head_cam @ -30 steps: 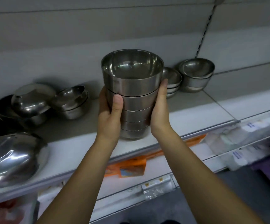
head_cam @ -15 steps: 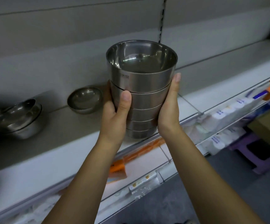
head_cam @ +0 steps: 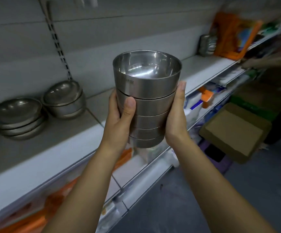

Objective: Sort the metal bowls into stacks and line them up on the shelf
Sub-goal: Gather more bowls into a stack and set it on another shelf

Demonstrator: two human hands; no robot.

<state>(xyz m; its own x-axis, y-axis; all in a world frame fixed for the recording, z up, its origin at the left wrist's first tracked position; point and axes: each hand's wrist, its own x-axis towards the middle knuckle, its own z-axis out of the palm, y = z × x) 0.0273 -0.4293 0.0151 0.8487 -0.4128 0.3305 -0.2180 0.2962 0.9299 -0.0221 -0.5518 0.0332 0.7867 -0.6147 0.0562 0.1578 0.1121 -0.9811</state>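
Five nested metal bowls (head_cam: 147, 91) forming one stack, long axis vertical, mouths facing up, hovering over the front edge of the shelf (head_cam: 52, 148); left hand (head_cam: 119, 121) and right hand (head_cam: 176, 118) are gripping its sides, same as before; two shelved stacks (head_cam: 64, 100) now showing left

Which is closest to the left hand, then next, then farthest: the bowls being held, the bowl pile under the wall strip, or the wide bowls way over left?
1. held bowl stack: touching, gripped by the left hand.
2. bowl pile under the wall strip: on the shelf, to its left.
3. wide bowl pile: farthest left on the shelf.
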